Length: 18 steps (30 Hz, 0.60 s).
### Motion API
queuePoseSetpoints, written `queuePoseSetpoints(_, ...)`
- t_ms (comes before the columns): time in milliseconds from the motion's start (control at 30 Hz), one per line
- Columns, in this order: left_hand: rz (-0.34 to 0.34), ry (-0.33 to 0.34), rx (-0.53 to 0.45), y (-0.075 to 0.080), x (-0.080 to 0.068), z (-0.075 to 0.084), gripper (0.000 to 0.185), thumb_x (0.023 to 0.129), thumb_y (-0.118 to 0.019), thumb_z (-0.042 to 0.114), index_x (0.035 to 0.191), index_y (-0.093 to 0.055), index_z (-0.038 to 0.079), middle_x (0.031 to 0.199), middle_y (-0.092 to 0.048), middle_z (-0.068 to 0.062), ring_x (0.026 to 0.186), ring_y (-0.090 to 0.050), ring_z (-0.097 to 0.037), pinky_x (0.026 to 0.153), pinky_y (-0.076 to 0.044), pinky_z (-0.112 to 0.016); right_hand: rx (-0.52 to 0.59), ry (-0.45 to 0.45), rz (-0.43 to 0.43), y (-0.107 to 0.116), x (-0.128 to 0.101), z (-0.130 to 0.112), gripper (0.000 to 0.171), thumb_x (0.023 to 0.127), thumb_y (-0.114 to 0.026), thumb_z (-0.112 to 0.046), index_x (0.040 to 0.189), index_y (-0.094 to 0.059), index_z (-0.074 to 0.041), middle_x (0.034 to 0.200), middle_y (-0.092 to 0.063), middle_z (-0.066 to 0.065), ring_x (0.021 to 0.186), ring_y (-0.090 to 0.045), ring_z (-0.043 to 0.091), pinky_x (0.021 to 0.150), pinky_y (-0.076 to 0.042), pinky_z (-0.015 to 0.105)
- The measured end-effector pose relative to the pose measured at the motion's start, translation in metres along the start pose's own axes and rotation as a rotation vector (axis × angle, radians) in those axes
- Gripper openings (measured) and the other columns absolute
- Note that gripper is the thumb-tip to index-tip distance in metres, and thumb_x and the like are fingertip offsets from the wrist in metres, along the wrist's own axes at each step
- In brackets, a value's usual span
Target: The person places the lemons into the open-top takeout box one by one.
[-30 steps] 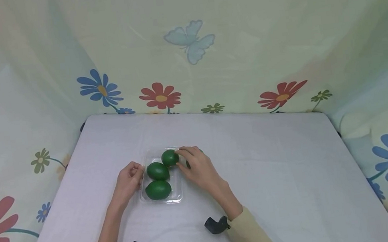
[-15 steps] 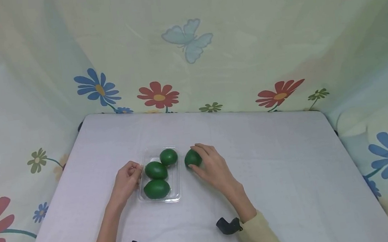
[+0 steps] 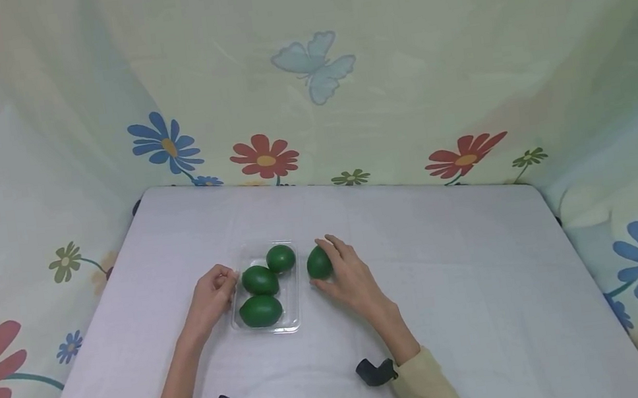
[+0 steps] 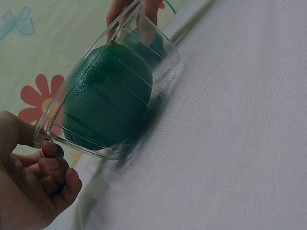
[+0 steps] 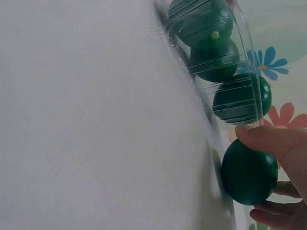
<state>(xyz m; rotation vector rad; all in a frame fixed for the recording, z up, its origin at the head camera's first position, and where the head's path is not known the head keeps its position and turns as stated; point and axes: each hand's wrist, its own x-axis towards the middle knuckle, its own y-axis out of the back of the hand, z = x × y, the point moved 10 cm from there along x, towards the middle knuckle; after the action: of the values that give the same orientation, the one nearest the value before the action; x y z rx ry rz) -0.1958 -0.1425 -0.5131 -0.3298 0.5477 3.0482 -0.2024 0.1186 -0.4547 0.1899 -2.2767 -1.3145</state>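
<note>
A clear plastic tray (image 3: 295, 313) lies on the white table and holds three dark green oval fruits (image 3: 260, 280). My left hand (image 3: 227, 282) pinches the tray's left rim; in the left wrist view the tray (image 4: 57, 103) shows its thumb on the rim corner and the fingers (image 4: 57, 184) curled below. A fourth green fruit (image 3: 317, 263) sits on the table just right of the tray, and my right hand (image 3: 327, 265) grips it between thumb and fingers. In the right wrist view this fruit (image 5: 248, 172) rests on the cloth beside the tray (image 5: 249, 57).
The white table (image 3: 454, 275) is ringed on three sides by a pale cloth with flowers and a butterfly (image 3: 315, 67). Black wrist mounts (image 3: 376, 371) sit on both forearms near the front edge.
My right hand left the back fruit in the tray and moved right to take hold of the fruit beside the tray. The left hand stayed on the rim.
</note>
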Motion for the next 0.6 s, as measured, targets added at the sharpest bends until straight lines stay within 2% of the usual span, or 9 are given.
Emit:
queuePoseSetpoints(367,-0.004,-0.006,-0.004,-0.001,0.001,0.001,0.024,0.106,-0.055,0.023,0.111,-0.060,-0.001,0.077,-0.056,-0.003,0.064,-0.049,-0.013,0.058,-0.045,-0.022,0.015,0.012,0.004,-0.010,0.000,0.004,0.069,0.080,-0.090,-0.019,0.139,-0.056,-0.007,0.144,-0.053,0.025,0.124,-0.059,0.042,0.088,-0.059,0.052)
queuePoseSetpoints(600,0.002,-0.007,0.008,0.000,0.001,0.000,0.023,0.106,-0.055,0.022,0.111,-0.060,0.000,0.078,-0.057,-0.005,0.065,-0.050,-0.013,0.058,-0.046,-0.022,0.041,-0.007,-0.008,-0.014,0.000,0.006,0.066,0.083,-0.088,-0.019,0.140,-0.057,-0.008,0.144,-0.053,0.023,0.125,-0.059,0.041,0.091,-0.058,0.052)
